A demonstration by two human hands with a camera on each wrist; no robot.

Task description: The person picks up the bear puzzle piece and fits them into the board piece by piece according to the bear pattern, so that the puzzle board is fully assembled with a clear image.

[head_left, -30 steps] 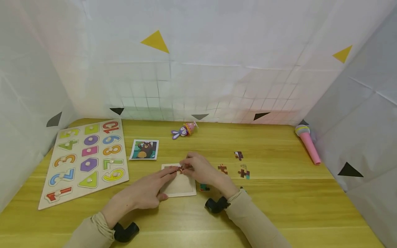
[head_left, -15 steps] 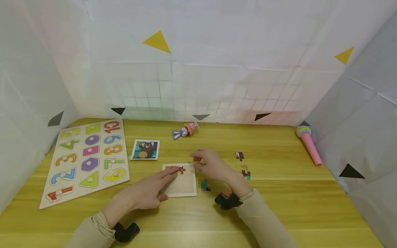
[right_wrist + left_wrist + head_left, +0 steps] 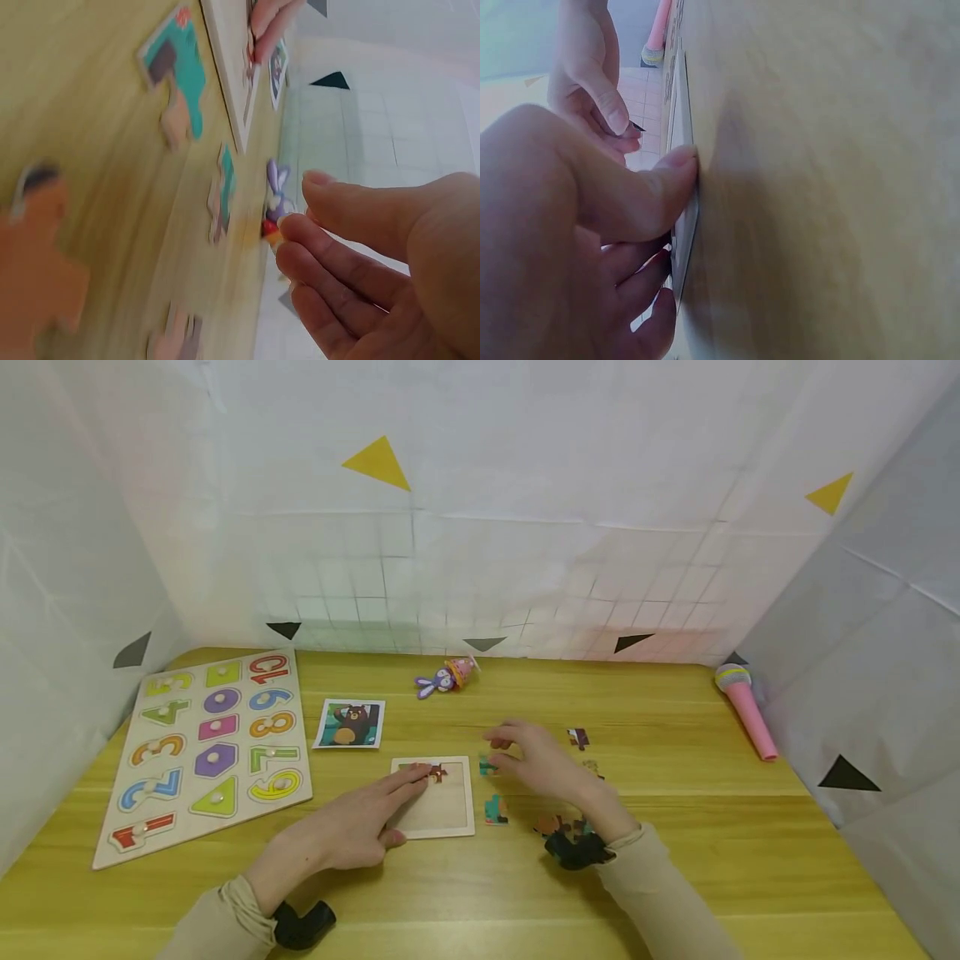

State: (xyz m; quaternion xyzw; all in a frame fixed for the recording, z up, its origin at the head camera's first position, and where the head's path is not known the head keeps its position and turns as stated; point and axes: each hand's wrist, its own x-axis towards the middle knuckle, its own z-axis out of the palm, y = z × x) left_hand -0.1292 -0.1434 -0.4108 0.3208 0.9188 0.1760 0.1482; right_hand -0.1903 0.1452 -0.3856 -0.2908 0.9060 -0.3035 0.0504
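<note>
A shallow wooden puzzle tray (image 3: 431, 817) lies flat on the table, with brown bear-picture pieces (image 3: 437, 772) along its top edge. My left hand (image 3: 352, 822) rests on the tray's left side, fingers stretched over those pieces. In the left wrist view, its thumb (image 3: 671, 184) presses the tray's edge. Right of the tray, my right hand (image 3: 547, 768) hovers with bent fingers and nothing between them. Just by its fingertips lies a green jigsaw piece (image 3: 487, 765). A teal piece (image 3: 495, 810) sits below that, and an orange-brown piece (image 3: 547, 825) lies near the wrist.
More pieces lie to the right, one of them a dark piece (image 3: 577, 737). A bear picture card (image 3: 348, 724) is behind the tray. A number-and-shape board (image 3: 195, 718) fills the left; a bunny toy (image 3: 446, 677) and pink microphone (image 3: 746, 710) stay farther back.
My right hand has left the pieces at the tray's top edge and moved rightward over the loose pieces. My left hand has stayed on the tray.
</note>
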